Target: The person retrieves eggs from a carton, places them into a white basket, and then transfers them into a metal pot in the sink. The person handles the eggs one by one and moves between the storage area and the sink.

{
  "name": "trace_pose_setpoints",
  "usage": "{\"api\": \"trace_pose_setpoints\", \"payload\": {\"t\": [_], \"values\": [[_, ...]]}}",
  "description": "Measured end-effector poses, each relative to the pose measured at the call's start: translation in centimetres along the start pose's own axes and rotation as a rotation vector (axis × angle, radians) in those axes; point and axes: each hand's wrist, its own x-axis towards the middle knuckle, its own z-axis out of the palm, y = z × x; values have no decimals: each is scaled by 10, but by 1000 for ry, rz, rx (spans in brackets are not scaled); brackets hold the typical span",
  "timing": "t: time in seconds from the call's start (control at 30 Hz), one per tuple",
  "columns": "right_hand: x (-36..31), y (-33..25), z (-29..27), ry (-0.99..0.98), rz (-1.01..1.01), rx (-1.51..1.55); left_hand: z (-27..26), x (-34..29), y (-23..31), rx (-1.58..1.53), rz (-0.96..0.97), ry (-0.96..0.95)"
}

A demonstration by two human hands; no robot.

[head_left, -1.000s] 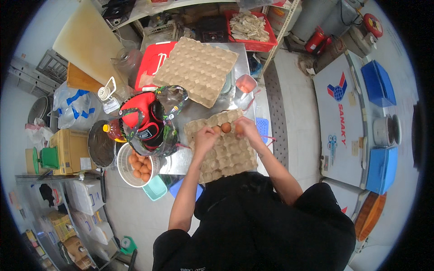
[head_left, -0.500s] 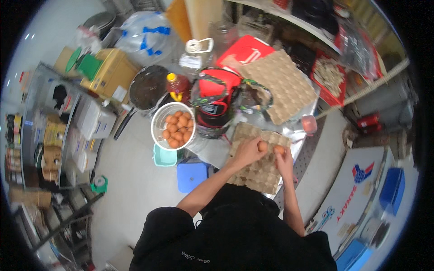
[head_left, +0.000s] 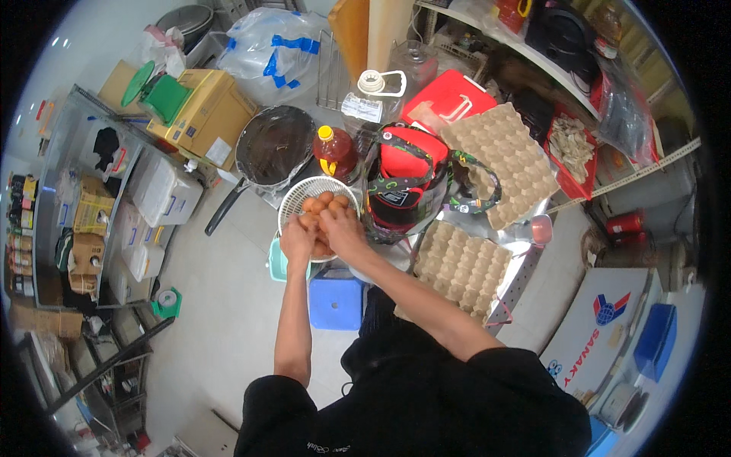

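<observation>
Both my hands are inside a white slotted plastic basket point(head_left: 286, 199) that holds several brown eggs point(head_left: 326, 198). My left hand point(head_left: 298, 236) reaches over the near left rim, its fingers curled down around an egg. Beside it, my right hand point(head_left: 344, 232) comes across from the right with bent fingers closed about another egg; the fingertips of both hands are partly hidden among the eggs. A grey-brown pulp egg tray point(head_left: 463, 266), with no egg showing in it, lies below right of my right forearm.
A second egg tray point(head_left: 502, 164) lies behind, by a red lid point(head_left: 449, 97). A red-and-black bag point(head_left: 403, 186) stands right of the basket. Behind the basket are a yellow-capped bottle point(head_left: 335, 154) and a wrapped pan point(head_left: 274, 145). Below stands a blue stool point(head_left: 335, 305).
Both hands, each with an egg, have moved left from the near egg tray to the basket and reached in. The view has shifted, so the table things appear farther right.
</observation>
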Motion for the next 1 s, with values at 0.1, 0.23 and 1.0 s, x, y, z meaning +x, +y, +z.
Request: {"api": "trace_pose_setpoints", "payload": {"t": [0.1, 0.23, 1.0], "values": [[33, 10, 44, 37, -76, -385, 12, 17, -6, 103, -48, 33], [29, 23, 49, 34, -53, -206, 22, 10, -5, 132, -18, -7], [-362, 170, -162, 618, 1186, 213, 68, -223, 126, -366, 335, -678]]}}
